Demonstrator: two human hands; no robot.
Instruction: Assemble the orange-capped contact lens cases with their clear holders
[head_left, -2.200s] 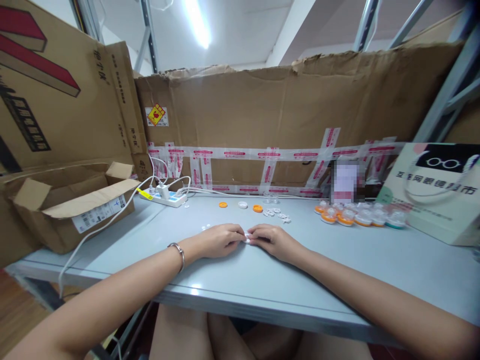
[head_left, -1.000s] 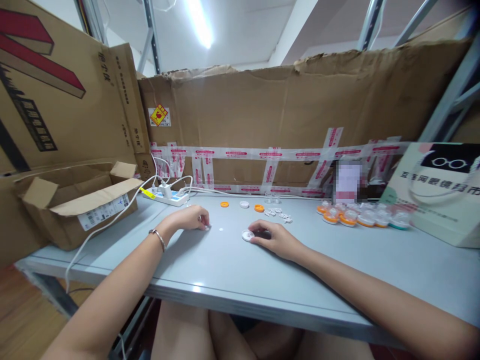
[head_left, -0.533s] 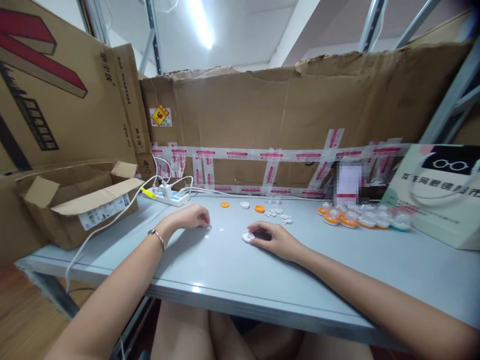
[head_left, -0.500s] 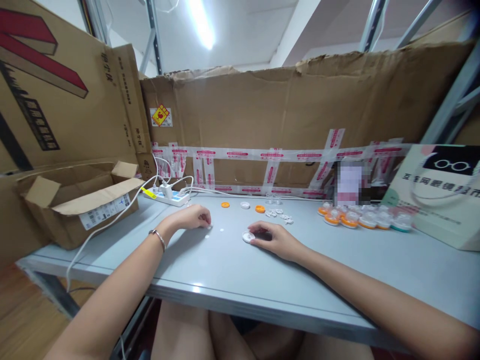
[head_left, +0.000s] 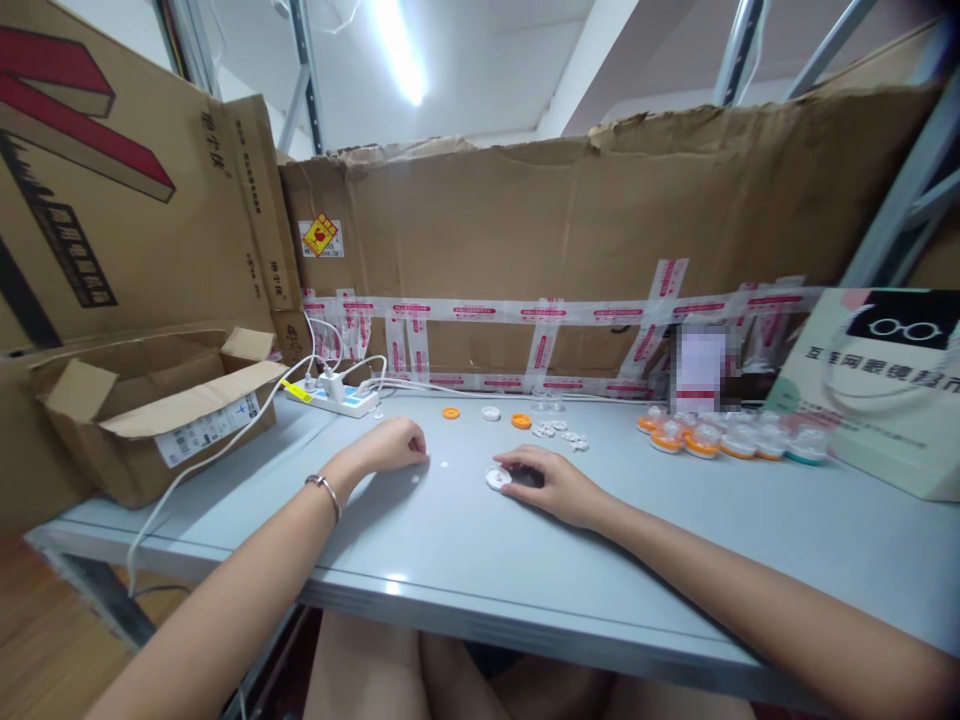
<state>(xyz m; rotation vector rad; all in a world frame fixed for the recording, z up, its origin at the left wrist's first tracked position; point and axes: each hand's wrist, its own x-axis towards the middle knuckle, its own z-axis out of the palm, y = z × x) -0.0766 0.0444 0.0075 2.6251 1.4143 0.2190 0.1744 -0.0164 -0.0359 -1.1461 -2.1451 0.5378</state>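
My right hand [head_left: 551, 482] grips the edge of a round white plastic part [head_left: 497, 478] between thumb and fingers; it lies on or just over the table. My left hand [head_left: 394, 445] is closed in a pinch low over the table, with a small white piece [head_left: 427, 458] barely showing at the fingertips. Two little white discs rest between the hands: one disc [head_left: 444, 464] on its own, another disc [head_left: 415, 479] nearer me. Beyond them sit an orange ring [head_left: 451, 413], a white ring [head_left: 490, 413], a second orange ring [head_left: 520, 421] and several small white gear-like parts [head_left: 576, 441].
Clear-domed round pieces [head_left: 701, 440] with coloured bases cluster at the right, before a paper bag [head_left: 885, 400]. Clear caps [head_left: 547, 401] stand at the back. A power strip [head_left: 334, 397] and its cables lie left, beside an open cardboard box [head_left: 150, 410]. Large cardboard [head_left: 480, 230] walls off the rear.
My left hand has shifted slightly right, still pinched, toward the lone white disc. The right hand keeps its hold on the round white part, almost unmoved.
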